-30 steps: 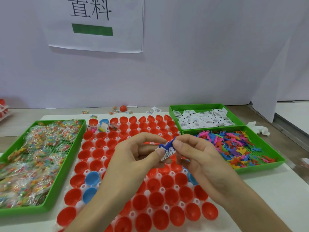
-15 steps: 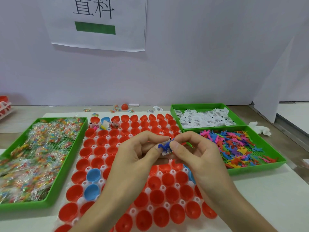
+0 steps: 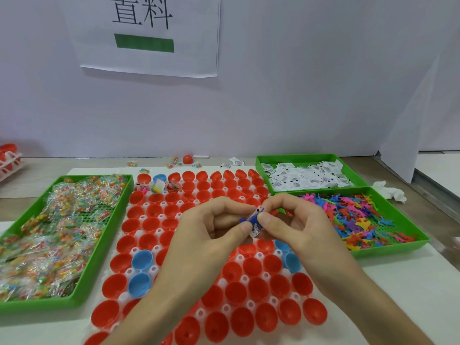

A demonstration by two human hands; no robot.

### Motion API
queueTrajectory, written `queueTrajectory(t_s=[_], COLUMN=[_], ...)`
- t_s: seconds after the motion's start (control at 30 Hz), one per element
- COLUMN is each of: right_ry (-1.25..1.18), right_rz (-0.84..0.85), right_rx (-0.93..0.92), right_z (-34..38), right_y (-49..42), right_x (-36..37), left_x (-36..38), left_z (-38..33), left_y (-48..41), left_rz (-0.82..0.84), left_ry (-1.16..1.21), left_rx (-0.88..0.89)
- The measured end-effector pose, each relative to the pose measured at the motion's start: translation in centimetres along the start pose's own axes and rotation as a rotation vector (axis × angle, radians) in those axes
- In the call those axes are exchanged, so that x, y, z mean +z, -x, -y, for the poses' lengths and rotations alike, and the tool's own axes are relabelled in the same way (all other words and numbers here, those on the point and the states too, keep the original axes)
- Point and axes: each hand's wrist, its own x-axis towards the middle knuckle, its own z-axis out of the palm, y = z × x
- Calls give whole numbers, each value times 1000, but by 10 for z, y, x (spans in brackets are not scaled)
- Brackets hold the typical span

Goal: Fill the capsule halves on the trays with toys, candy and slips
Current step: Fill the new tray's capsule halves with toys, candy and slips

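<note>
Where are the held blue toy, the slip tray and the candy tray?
Small blue plastic toy [image 3: 250, 218]: head view, its middle.
Green tray of white paper slips [image 3: 296, 159]: head view, back wall.
Green tray of candy packets [image 3: 37, 306]: head view, front wall.

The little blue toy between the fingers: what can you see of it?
The blue toy is a small figure of what looks like plastic, mostly hidden. It is held tilted above the red capsule halves, against a white printed slip. The left hand and right hand both pinch it between thumb and fingers.
</note>
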Motion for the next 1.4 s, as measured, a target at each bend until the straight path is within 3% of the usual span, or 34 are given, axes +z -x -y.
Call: queueTrajectory(t_s=[0.2, 0.37, 0.83, 1.07, 1.4], right_ry=[60, 92, -106, -64, 104], right_rz=[32, -62, -32, 0, -71], right_rx=[-75, -219, -65, -32, -144], right_z=[-3, -6, -1, 3, 2], right_y=[-1, 2, 2, 1, 2], right_x=[3, 8, 6, 1, 1], left_x=[-2, -1, -5, -4, 2], left_z=[-4, -6, -7, -6, -3], left_y=[0, -1, -3, -1, 0], left_rz=[-8, -8, 25, 5, 0], left_ry=[-70, 1, -29, -21, 49], left_rx=[46, 7, 39, 23, -6])
